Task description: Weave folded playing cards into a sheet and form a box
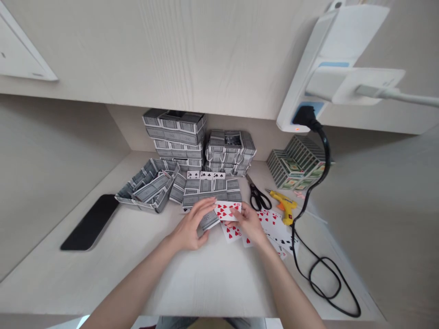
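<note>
1 red heart card [229,210] is pinched in the right hand [249,224], the thumb flat on its face and the fingers closed beneath. The left hand [192,226] curves partway round a grey-backed card [209,220], fingers along the far side and thumb by the near edge; I can't tell how firmly it grips. The heart card overlaps the grey-backed card, and both are just in front of the card panel [196,199], a flat sheet of grey card backs lying on the desk [219,283].

At the panel's far edge, 3 black-suited cards [206,175] show their faces. To its right and nearer the person, loose face-up cards [270,221], red and black, lie spread and overlapping, partly under the right hand. Right of the panel are the black scissors [259,199], then the yellow glue gun [287,207].

Left of the panel, an open card tray [156,208] holds folded card pieces [152,188]; farther left, the phone [91,224] lies dark side up. Behind the panel stand 2 stacks of card boxes: the left stack [178,135] is taller, the right stack [230,153] lower. Well to the panel's right, by the back wall, sit striped boxes [291,167].

High above and to the right of the panel, the white power strip [317,68] carries 1 white charger [356,84] and 1 black plug [304,115]. The black cord [328,155] drops from that plug and ends in loops on the desk.
</note>
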A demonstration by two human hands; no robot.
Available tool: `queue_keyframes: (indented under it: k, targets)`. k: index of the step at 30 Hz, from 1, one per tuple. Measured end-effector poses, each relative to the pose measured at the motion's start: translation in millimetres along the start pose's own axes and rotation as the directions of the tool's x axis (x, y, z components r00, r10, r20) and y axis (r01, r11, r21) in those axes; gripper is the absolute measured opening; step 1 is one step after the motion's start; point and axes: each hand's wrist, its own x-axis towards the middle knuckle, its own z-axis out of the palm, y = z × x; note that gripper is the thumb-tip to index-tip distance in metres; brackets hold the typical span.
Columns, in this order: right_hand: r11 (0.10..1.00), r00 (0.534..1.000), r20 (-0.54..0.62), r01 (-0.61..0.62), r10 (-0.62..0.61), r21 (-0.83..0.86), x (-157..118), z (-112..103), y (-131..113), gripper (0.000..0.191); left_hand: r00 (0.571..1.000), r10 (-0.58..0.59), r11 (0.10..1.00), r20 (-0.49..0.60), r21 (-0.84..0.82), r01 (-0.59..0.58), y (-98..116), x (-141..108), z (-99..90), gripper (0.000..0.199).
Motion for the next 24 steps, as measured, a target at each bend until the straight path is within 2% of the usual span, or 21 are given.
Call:
queue_keyframes:
  k: [5,16,24]
  targets:
    - [0.997,0.994,0.105,-0.005,0.013,-0.075,-1.2,-2.2,0.4,0.030,1.000,-0.011,1.000,0.002,-0.017,0.011,0.0,0.2,1.7,0.079]
    - [0.989,0.994,0.107,0.034,-0.019,-0.144,-2.4,-11.6,-8.3,0.023,0.974,-0.226,0.974,0.002,-0.019,0.226,-7.4,-0.5,6.5,0.062]
    - [0.958,0.991,0.129,0.071,-0.036,-0.278,-5.2,-17.2,-12.1,0.020,0.973,-0.231,0.973,0.016,0.002,0.231,-6.8,-0.3,6.1,0.062]
